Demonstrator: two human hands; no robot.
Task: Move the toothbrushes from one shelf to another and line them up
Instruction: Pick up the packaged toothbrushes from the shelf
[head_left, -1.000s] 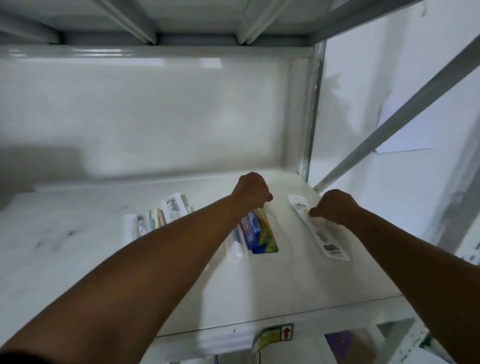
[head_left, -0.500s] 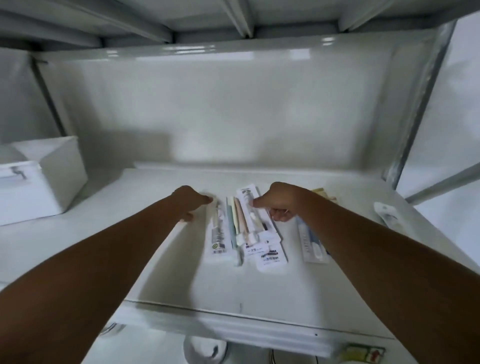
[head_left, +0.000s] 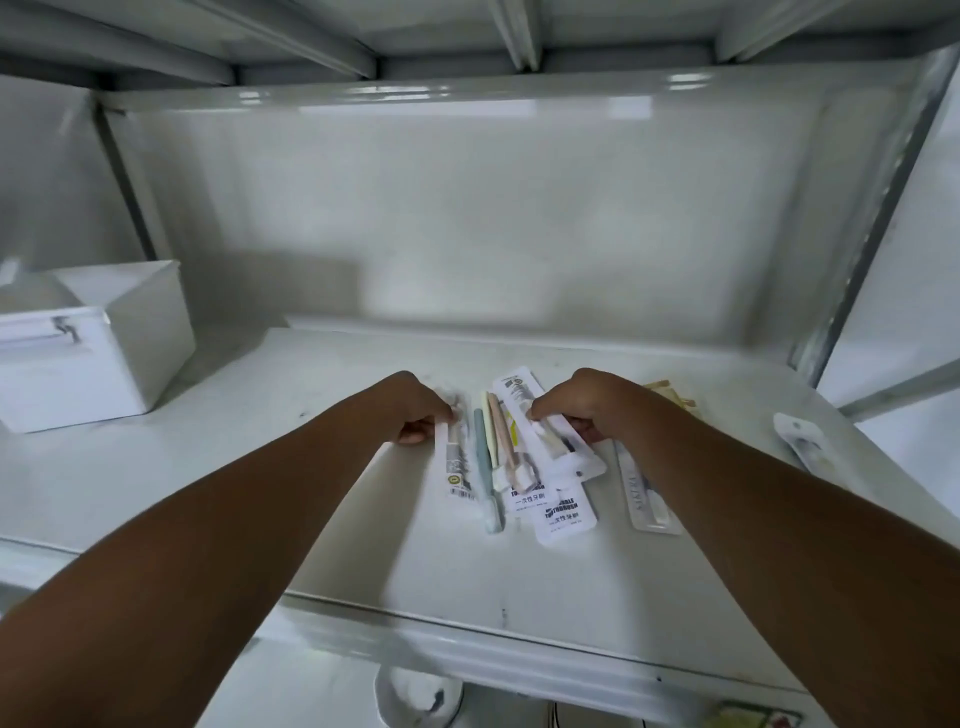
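Toothbrush packs (head_left: 511, 462) lie mid-shelf (head_left: 260, 509); a box (head_left: 98, 353) at nine o'clock, another pack (head_left: 802, 441) at three.

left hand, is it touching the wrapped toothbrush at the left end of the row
Touching. The head view shows the left hand with its fingertips pinching the top end of the leftmost wrapped toothbrush, no gap between them.

A white metal shelf (head_left: 363, 561) carries packaged toothbrushes (head_left: 519, 462) (clustered mid-shelf), a white box (head_left: 98, 343) at left.
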